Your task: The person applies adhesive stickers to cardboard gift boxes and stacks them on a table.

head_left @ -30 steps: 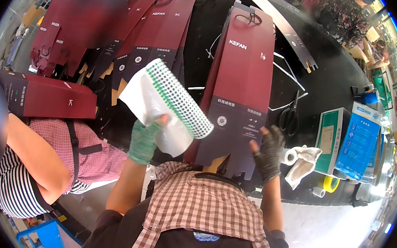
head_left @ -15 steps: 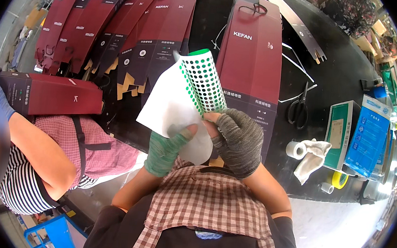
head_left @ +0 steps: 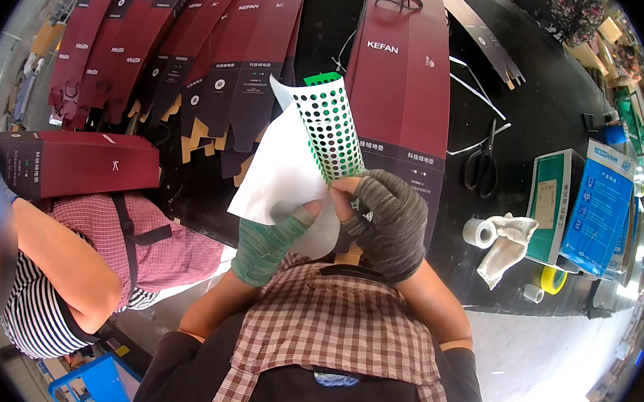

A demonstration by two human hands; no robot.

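A curled sheet of round green stickers with white between the dots rises in front of me, its far end loosely rolled. A plain white sheet spreads out on its left side; whether the two are one piece I cannot tell. My left hand, in a green fingerless glove, grips the white sheet with the thumb on top. With the thumb and fingertips of my right hand, in a grey fingerless glove, I pinch the lower end of the sticker sheet. Both hands are closed, close together above the table's near edge.
Maroon flat cartons lie beyond my hands, and more cartons stand back left. Black scissors, a white tape roll, a white cloth and a blue box lie right. A co-worker's arm is at left.
The sticker sheet's far end has loosened from a tight roll into a wider curl, its upper left corner lifting away. Both hands keep their hold nearly in place.
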